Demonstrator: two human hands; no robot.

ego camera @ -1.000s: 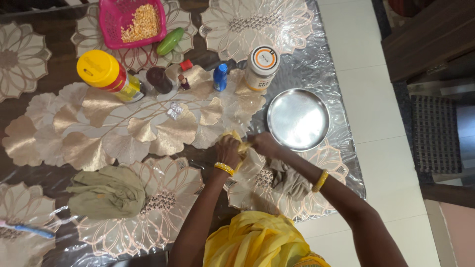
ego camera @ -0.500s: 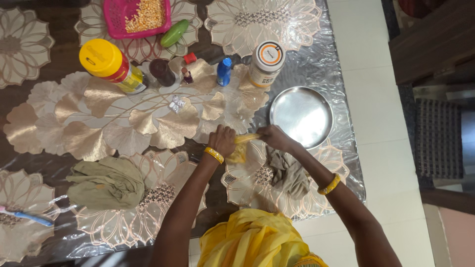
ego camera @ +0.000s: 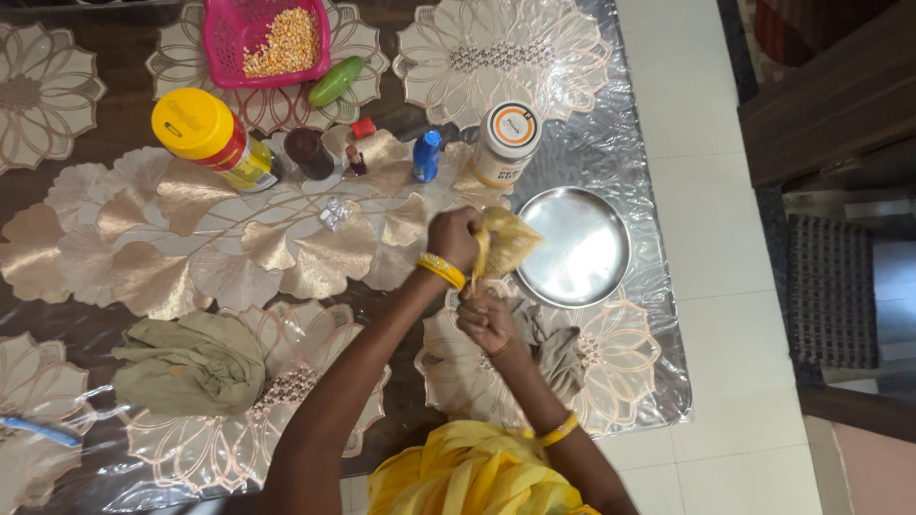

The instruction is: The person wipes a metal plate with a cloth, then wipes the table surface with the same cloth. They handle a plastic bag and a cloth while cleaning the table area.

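Nearest, the right hand (ego camera: 489, 322) pinches the lower end of a crumpled yellow cloth (ego camera: 506, 243), partly hiding a grey-brown rag (ego camera: 558, 348), while the left hand (ego camera: 454, 238) grips its bunched top beside the round steel plate (ego camera: 577, 246) on the table (ego camera: 611, 143).

On the tabletop (ego camera: 611, 124) we see the plate (ego camera: 577, 250) right of our hands, jars (ego camera: 503, 143) behind, folded cloth (ego camera: 191, 362) left.

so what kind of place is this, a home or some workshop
Most likely a home dining area. The table has a clear plastic cover over floral mats, with a steel plate, a yellow-lidded jar and a pink basket of grain on it. A tiled floor and a chair lie beside it.
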